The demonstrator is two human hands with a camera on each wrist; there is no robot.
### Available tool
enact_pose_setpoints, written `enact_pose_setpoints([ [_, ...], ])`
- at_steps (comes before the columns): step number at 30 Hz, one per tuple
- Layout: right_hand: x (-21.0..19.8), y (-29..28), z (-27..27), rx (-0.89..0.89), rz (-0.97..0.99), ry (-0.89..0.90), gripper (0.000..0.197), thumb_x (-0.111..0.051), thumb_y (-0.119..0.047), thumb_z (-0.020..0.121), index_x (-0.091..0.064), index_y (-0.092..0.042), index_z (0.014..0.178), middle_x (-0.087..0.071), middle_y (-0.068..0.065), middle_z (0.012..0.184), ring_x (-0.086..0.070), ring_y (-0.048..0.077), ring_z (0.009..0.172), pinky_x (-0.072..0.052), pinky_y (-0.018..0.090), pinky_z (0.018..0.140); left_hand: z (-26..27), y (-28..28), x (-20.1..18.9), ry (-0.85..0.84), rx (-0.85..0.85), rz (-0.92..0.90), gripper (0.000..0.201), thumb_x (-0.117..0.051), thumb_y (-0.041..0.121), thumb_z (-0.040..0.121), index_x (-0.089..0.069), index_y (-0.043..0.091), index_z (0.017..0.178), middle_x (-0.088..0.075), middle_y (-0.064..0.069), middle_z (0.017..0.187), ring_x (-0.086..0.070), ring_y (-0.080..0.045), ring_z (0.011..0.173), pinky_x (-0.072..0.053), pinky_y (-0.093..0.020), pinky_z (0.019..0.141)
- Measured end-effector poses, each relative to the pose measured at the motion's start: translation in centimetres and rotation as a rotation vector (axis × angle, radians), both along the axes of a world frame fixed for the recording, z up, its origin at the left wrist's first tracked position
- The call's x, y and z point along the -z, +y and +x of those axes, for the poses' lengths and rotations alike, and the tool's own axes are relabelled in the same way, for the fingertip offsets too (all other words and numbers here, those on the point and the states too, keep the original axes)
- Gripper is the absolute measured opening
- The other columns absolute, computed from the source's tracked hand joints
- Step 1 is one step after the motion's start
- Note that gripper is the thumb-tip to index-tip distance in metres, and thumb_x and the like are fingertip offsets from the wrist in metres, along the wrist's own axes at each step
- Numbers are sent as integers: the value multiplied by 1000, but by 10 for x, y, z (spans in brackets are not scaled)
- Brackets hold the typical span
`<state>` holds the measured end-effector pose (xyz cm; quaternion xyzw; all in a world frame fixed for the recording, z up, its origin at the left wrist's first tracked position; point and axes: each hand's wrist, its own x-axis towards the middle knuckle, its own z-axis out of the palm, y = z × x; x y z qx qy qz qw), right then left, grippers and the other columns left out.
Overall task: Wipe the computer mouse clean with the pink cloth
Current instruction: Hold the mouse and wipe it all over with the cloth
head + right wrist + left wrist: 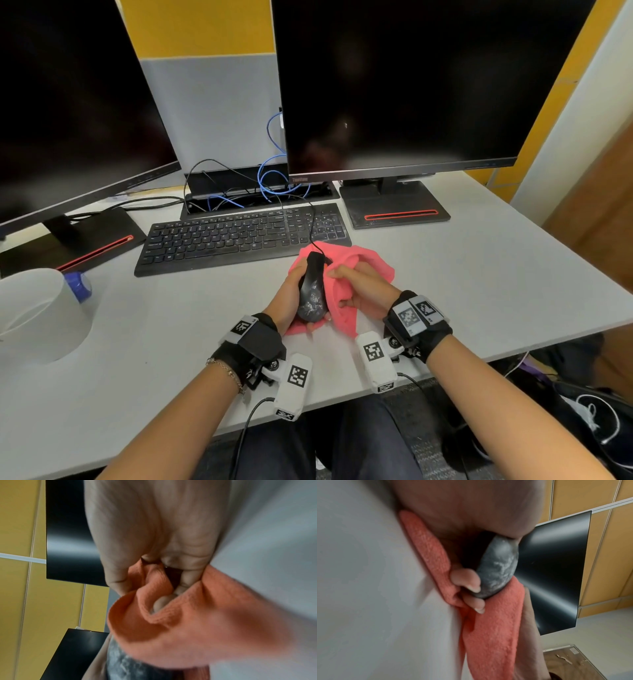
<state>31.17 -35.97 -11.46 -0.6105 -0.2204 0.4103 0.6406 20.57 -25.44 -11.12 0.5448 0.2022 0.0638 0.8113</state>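
A black corded computer mouse [311, 291] with whitish smears on its rear sits tilted on its side in my left hand [291, 294], whose fingers curl round it from below. The left wrist view shows the smeared mouse [498, 569] with my fingertips [467, 578] against it. The pink cloth [359, 267] lies bunched under and to the right of the mouse. My right hand [359, 287] grips a fold of it, touching the mouse's right side. In the right wrist view the cloth [197, 628] is gathered in my curled fingers [164, 601], with the mouse [123, 666] at the bottom.
A black keyboard [239, 236] lies just behind the hands, with the mouse cord [313, 226] running over it. Two dark monitors [404, 85] stand on bases behind. A white roll [37, 315] and a blue-capped item [80, 284] sit at the left. The desk edge [342, 394] is under my wrists.
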Motion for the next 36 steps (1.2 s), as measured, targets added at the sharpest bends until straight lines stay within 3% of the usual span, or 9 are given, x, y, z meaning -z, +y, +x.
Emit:
enact_pose_setpoints([
  [3,-3,-1,-1,-15,3,-4,12,-53,-8,96,-61,-10,87,-64,-3,56,-61,10,49,-47,21,45,0,1,3,17,24,-11,56,-26,46,100,-55,0,93,-60,-19,58,-55,-26,38,-44,-21,36],
  [9,-2,-8,0,-90,36,10,7,-59,-1,91,-62,-8,93,-63,1,63,-62,11,54,-50,23,50,1,3,4,20,-18,-15,48,-29,45,100,-59,9,91,-60,-8,54,-56,-21,41,-47,-22,40],
  [14,-7,-5,-2,-36,14,23,12,-54,-7,96,-61,-10,85,-63,-5,53,-60,7,48,-49,20,46,0,2,3,4,28,4,52,-29,46,99,-57,3,94,-61,-17,56,-56,-27,39,-45,-23,36],
  [20,-4,-10,-1,-140,54,46,15,-58,5,90,-61,-8,84,-58,-3,61,-52,7,52,-50,21,54,2,5,9,18,27,-29,57,-25,47,101,-58,2,95,-62,-16,59,-58,-28,43,-49,-26,41],
  [24,-5,-6,-1,-56,4,49,13,-56,-3,93,-61,-10,83,-61,-3,56,-58,8,51,-51,21,50,3,4,7,6,0,2,47,-30,45,100,-60,9,96,-64,-11,61,-59,-23,46,-50,-26,46],
  [26,-4,-4,0,-30,-3,57,11,-56,-8,95,-61,-11,85,-61,-3,56,-59,9,52,-52,21,50,3,4,7,6,4,12,49,-32,46,99,-60,6,94,-64,-15,62,-59,-26,46,-50,-29,47],
  [29,-2,-6,1,-72,21,55,11,-56,-4,95,-60,-9,85,-60,-2,56,-58,9,51,-51,22,51,3,5,9,19,-4,-1,49,-30,46,100,-59,6,99,-63,-15,65,-60,-27,49,-51,-29,48],
  [33,-1,-9,2,-139,18,39,8,-60,2,91,-63,-6,90,-62,7,71,-59,13,57,-54,24,55,3,5,8,-2,-15,-7,49,-28,43,101,-62,9,94,-63,-11,61,-60,-22,48,-50,-27,47],
  [36,2,-3,4,-55,-26,45,13,-59,-8,93,-63,-4,105,-64,12,85,-63,18,70,-56,25,53,2,5,9,33,-9,19,54,-31,48,99,-66,9,88,-64,-14,64,-59,-26,49,-49,-28,49],
])
